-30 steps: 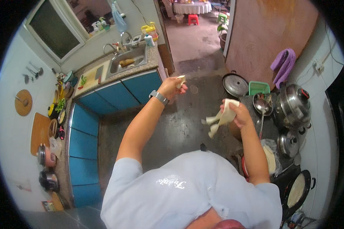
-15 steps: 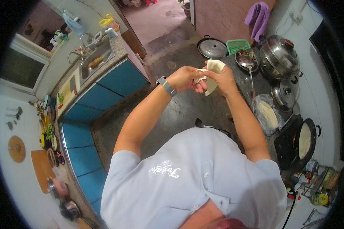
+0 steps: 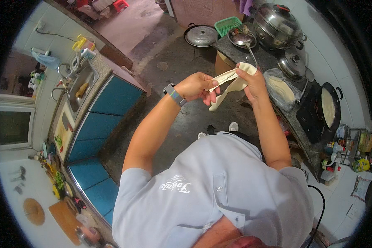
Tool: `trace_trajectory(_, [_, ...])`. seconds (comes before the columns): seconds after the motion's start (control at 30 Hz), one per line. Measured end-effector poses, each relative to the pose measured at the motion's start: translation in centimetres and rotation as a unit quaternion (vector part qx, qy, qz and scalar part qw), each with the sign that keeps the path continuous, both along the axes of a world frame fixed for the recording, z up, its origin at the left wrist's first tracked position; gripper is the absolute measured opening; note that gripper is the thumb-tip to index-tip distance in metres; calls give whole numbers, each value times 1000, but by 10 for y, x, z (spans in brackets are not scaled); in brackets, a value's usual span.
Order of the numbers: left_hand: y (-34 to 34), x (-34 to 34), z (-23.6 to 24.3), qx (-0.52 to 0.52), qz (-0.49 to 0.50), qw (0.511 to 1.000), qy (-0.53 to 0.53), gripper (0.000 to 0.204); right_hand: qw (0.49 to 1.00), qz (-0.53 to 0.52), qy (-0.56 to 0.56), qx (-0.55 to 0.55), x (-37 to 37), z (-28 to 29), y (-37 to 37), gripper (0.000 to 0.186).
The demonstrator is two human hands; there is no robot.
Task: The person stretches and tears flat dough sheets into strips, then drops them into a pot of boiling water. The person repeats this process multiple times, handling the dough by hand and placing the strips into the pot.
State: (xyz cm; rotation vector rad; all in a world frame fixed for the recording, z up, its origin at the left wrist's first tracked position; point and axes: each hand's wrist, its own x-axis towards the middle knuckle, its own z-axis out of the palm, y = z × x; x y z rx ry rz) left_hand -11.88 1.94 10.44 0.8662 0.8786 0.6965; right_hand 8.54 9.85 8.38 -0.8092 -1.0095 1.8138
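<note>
Pale, limp dough strips (image 3: 228, 75) stretch between my hands, with one longer piece hanging down below them. My left hand (image 3: 197, 87), a watch on its wrist, pinches the near end of a strip between thumb and fingers. Higher and to the right, my right hand (image 3: 252, 82) grips the folded part, thumb on top. Just right of it, more flat pale dough (image 3: 282, 89) lies in a clear plastic bag on the dark counter.
At right stand a black pan (image 3: 329, 105) holding a pale flatbread, a lidded pot (image 3: 291, 66), a large steamer (image 3: 277, 27), a ladle in a bowl (image 3: 242, 39) and a green basket (image 3: 227, 25). A wide lidded pan (image 3: 200, 36) is behind. Left are a sink (image 3: 76, 105) and blue cabinets (image 3: 111, 99).
My hands have come together from apart, the dough now drawn between them, and have shifted slightly toward the right counter. The view has turned, showing more of that counter.
</note>
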Motion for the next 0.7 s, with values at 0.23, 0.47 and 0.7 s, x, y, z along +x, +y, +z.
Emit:
trace_trajectory(0.23, [13,27,13,-4,15,998,60,26,999,-44,23,-21,41,4,2,24])
trace_trajectory(0.47, [53,76,28,34,-5,996,82,29,986,-138,63,-71,109,-6,5,25])
trace_trajectory(0.7, [112,178,51,106,-138,961,214,32,975,-220,31,-11,194,-22,-16,26])
